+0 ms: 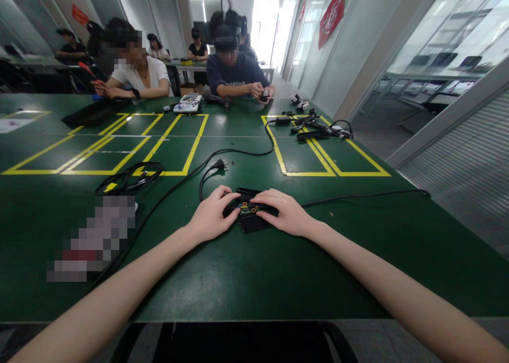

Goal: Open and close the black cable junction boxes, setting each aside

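Note:
A small black device with its case open (249, 213) lies on the green table (222, 278) in front of me, showing orange and yellow parts inside. My left hand (211, 214) grips its left end with curled fingers. My right hand (283, 212) rests over its right end, fingers pressed on it. A black cable with a plug (219, 165) curls just behind the device.
Yellow tape rectangles (175, 145) mark the table. A coiled black cable (131, 178) lies at the left, black tools and cables (318, 129) at the far right. Two people sit across the table handling parts. A glass partition runs along the right.

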